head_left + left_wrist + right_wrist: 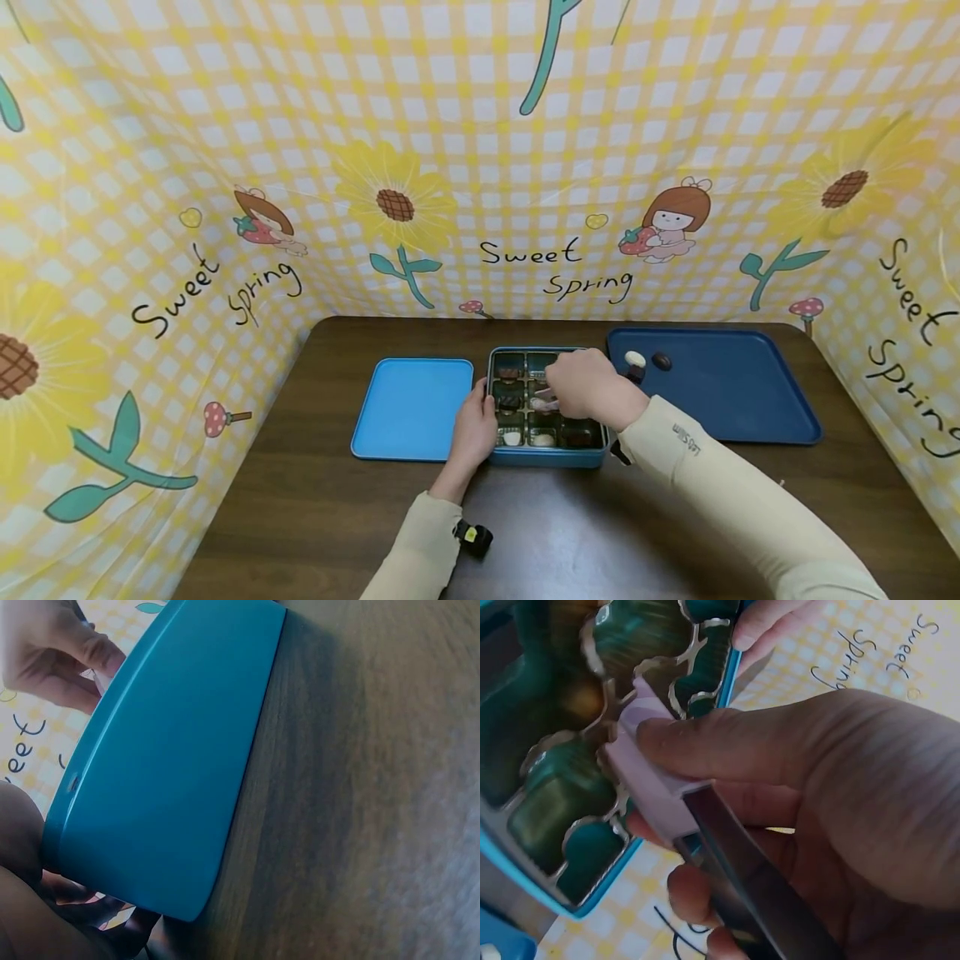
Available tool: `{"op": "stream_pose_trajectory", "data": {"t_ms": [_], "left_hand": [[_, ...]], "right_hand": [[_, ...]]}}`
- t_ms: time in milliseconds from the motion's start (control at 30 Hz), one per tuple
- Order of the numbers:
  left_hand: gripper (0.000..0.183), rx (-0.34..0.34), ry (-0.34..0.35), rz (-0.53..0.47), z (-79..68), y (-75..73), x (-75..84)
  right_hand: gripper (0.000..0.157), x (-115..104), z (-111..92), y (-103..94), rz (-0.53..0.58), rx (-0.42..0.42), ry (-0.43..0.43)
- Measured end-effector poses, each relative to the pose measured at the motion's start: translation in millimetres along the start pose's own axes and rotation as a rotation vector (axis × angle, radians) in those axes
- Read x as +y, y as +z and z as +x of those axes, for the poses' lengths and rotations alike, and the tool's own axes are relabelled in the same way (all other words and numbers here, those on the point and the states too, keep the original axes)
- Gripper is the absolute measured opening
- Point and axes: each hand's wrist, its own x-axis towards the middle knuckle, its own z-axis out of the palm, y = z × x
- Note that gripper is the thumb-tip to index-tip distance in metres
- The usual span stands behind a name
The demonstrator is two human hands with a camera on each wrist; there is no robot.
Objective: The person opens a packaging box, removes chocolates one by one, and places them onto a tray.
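A teal box [547,458] with a gold-edged divided insert holds dark and white chocolates, among them a white chocolate [542,440] in the front row. My left hand [474,429] grips its left side, thumb by the rim and fingers against the outer wall. Over the insert, my right hand [588,387] pinches tongs [742,877] with metal arms and pink tips. Those tips reach down into a compartment in the right wrist view; whether they hold a chocolate I cannot tell. The right hand hides part of the box's far right side in the head view.
A light blue lid [412,408] lies left of the box. To the right is a navy tray [742,387] carrying a white chocolate [635,359], a dark oval chocolate [662,361] and a dark square one [635,374]. Patterned cloth [525,183] surrounds the wooden table [300,517].
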Motion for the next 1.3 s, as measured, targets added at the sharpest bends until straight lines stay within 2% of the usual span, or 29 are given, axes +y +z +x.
{"op": "stream_pose_trajectory", "data": {"t_ms": [133, 333, 467, 733, 1033, 1300], "left_hand": [[0.047, -0.008, 0.008, -0.009, -0.3, 0.7, 0.5], [0.046, -0.002, 0.014, -0.008, 1.0, 0.8, 0.2], [0.046, -0.003, 0.016, -0.002, 0.9, 0.2, 0.8], [0.045, 0.004, 0.025, 0.009, -1.0, -0.1, 1.2], [0.046, -0.002, 0.017, 0.002, 0.5, 0.3, -0.3], [0.046, 0.004, 0.012, 0.005, 1.0, 0.6, 0.0]], "right_hand": [[0.013, -7.9, 6.1, 0.0, -0.056, -0.016, 0.014], [0.041, -15.3, 9.3, -1.6, -0.076, -0.029, 0.042], [0.044, -17.0, 8.5, -2.7, -0.067, -0.048, 0.055], [0.040, -14.4, 9.4, -0.2, -0.038, -0.038, 0.046], [0.013, -9.0, 8.9, 5.1, -0.070, 0.012, 0.015], [0.008, -3.9, 3.0, 3.4, -0.078, 0.059, 0.001]]}}
